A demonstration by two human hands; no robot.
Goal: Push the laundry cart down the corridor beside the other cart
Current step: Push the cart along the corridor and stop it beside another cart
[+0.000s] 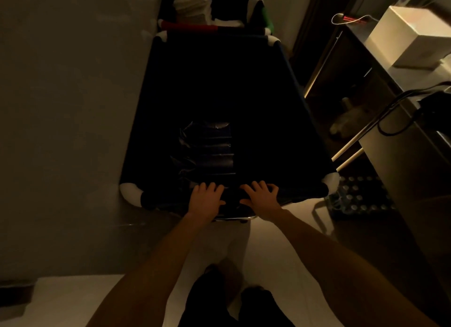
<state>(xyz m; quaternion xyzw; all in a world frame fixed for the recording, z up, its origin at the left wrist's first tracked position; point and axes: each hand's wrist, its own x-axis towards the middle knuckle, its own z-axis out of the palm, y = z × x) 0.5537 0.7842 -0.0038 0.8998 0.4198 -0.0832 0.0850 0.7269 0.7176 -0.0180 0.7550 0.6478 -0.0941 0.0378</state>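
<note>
The laundry cart point(305, 121) is a deep dark-blue fabric bin with white padded corners, filling the middle of the head view. Dark folded plastic lies in its bottom. My left hand point(206, 199) and my right hand point(262, 197) rest side by side on the cart's near rim, fingers curled over the edge. Straight ahead, touching the far rim, stands the other cart point(190, 27) with a red bar and a stack of folded white towels point(192, 6).
A plain wall point(68, 106) runs close along the left. On the right stands a steel counter point(415, 155) with a white box point(412, 36), cables and shelves below. A studded mat point(361, 197) lies by the counter's foot. Pale floor is under my feet.
</note>
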